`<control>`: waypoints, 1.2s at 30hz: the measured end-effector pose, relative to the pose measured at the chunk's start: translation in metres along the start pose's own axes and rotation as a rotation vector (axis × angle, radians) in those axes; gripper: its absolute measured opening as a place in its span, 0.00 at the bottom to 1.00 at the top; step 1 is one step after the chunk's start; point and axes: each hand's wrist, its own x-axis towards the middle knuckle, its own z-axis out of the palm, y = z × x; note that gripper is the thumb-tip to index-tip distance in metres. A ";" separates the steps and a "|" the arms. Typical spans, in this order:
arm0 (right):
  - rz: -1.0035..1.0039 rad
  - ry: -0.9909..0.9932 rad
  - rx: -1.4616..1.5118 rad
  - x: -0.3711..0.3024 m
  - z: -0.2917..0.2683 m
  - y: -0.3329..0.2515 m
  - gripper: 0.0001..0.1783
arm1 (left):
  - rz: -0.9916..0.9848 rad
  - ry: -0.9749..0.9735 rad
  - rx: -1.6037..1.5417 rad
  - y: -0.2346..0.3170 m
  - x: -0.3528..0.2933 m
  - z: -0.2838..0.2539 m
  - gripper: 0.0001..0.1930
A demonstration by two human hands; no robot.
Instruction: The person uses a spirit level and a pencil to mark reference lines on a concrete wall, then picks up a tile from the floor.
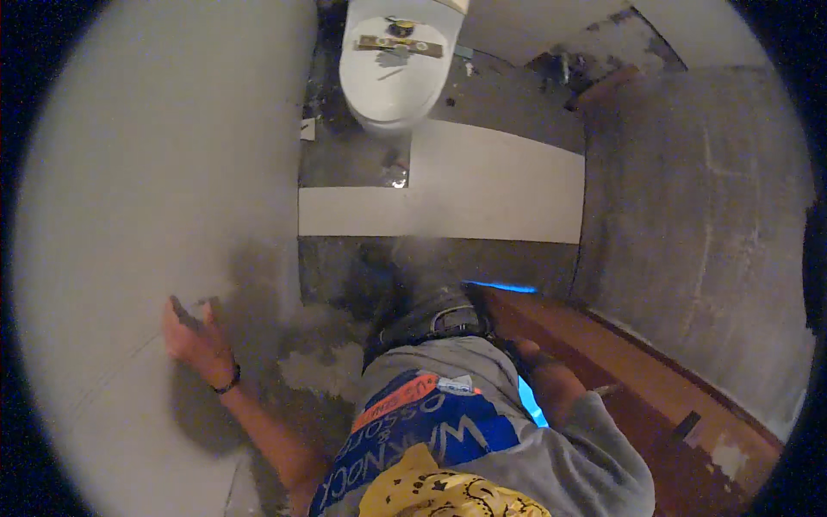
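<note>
My left hand [194, 346] is raised beside the pale wall [146, 198] on the left, a dark band around its wrist. Its fingers are curled around something small and dark that I cannot make out. By my right hip, next to the waistband of my jeans [435, 319], is my right hand [530, 355]. Its fingers are mostly hidden by shadow and clothing, so whether it grips anything is unclear.
Ahead stands a white toilet [392, 95] with a spirit level [401, 45] and small items lying on it. Pale tiles [500, 185] cover part of the grey floor. A brown wooden door [594, 379] is close on my right, beside a grey wall [698, 198].
</note>
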 end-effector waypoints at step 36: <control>0.011 0.278 0.298 0.035 0.004 -0.082 0.17 | 0.138 -1.014 -0.431 -0.050 -0.007 0.117 0.35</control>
